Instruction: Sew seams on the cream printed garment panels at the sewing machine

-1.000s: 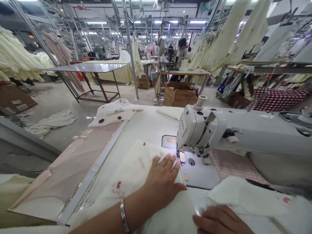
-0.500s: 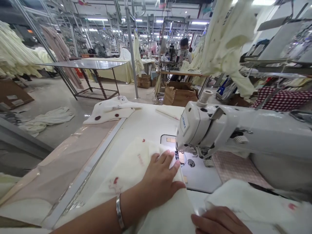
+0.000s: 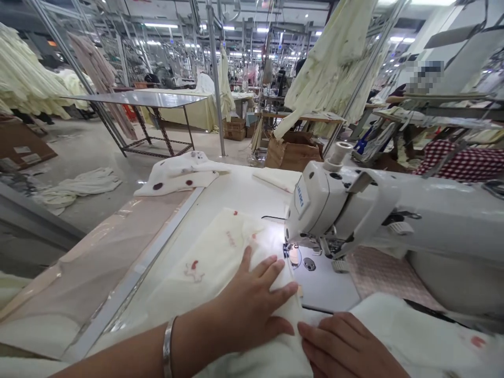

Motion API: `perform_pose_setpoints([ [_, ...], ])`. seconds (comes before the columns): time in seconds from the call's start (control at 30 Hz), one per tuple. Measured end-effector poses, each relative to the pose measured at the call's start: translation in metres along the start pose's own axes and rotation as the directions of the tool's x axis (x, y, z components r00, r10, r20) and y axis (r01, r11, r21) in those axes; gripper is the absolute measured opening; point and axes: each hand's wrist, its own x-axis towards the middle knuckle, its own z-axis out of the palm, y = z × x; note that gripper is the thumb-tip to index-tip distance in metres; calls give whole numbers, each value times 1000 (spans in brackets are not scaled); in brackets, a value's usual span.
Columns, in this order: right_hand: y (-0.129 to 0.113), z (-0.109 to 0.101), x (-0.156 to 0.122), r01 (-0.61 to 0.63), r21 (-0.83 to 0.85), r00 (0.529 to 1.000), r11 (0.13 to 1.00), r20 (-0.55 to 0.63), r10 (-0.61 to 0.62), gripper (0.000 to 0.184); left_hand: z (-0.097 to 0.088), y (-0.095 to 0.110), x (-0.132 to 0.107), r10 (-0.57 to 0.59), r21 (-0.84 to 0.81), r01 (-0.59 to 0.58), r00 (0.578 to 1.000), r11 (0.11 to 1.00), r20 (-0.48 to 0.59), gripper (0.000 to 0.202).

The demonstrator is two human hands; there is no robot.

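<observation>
Cream fabric with small red prints (image 3: 214, 252) lies on the sewing table, its right edge running under the presser foot (image 3: 286, 250) of a white sewing machine (image 3: 315, 205). Flat on this fabric, fingers spread, rests my left hand (image 3: 258, 299), just in front of the needle area; a silver bangle is on the wrist. My right hand (image 3: 342, 344) is at the fabric's near right edge, its fingers together and closed on that edge, the thumb hidden. More pale fabric (image 3: 417, 325) lies to the right of that hand.
A spotted white cloth piece (image 3: 177, 176) lies at the table's far left corner. Pink fabric under clear plastic (image 3: 118, 252) covers the left side. Beyond stand a metal table (image 3: 157, 98), a cardboard box (image 3: 293, 152) and hanging cream garments (image 3: 334, 58).
The fabric has moved a little forward under the presser foot. My left hand has slid back towards me and spread its fingers. My right hand has come up and left along the edge.
</observation>
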Motion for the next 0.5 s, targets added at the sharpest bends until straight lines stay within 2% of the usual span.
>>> perform_pose_setpoints([
  [0.1, 0, 3, 3, 5, 2, 1000, 1000, 24, -5, 22, -3, -8, 3, 19, 8, -19, 1000, 1000, -22, 54],
  [0.23, 8, 3, 14, -62, 24, 997, 998, 42, 61, 22, -6, -23, 12, 37, 25, -37, 999, 999, -27, 51],
  [0.37, 27, 10, 30, -67, 84, 998, 994, 18, 65, 20, -9, -50, 28, 61, 56, -61, 998, 997, -3, 48],
  [0.5, 48, 22, 37, -116, 33, 993, 993, 9, 115, 19, -11, -77, 47, 85, 81, -85, 996, 993, 7, 49],
])
